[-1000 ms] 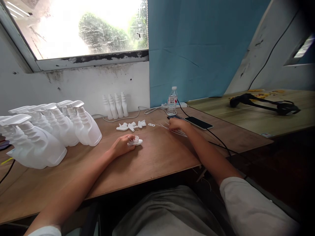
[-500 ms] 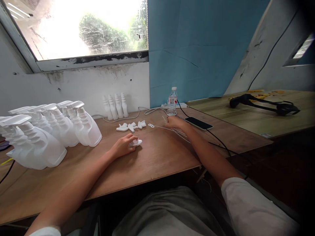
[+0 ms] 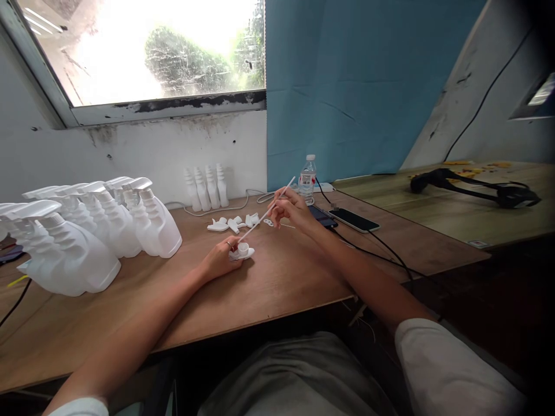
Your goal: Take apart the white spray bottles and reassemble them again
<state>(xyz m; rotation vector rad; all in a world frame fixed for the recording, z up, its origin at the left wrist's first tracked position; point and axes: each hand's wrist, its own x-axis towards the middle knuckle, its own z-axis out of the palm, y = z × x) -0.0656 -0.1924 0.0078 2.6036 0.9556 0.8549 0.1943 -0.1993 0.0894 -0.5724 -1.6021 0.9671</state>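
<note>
My left hand (image 3: 221,257) rests on the brown table, closed on a white spray nozzle head (image 3: 243,250) whose round collar faces up. My right hand (image 3: 291,207) is raised a little above the table and pinches a thin white tube (image 3: 260,221). The tube slants down to the left, its lower end close to the fingertips of my left hand and the collar. Whether that end touches the nozzle head, I cannot tell. Just behind lie several white trigger pieces (image 3: 234,224) and small white rings (image 3: 269,222).
Several white spray bottles (image 3: 93,254) stand at the left. Against the wall are several slim white bottles (image 3: 210,188). A water bottle (image 3: 307,180), a phone (image 3: 353,220) and black cables (image 3: 385,254) lie to the right. A black strap-like device (image 3: 474,188) is on the far table.
My right hand has lifted from beside the water bottle and moved left, bringing a white tube towards my left hand. The nozzle head's collar now shows, facing up.
</note>
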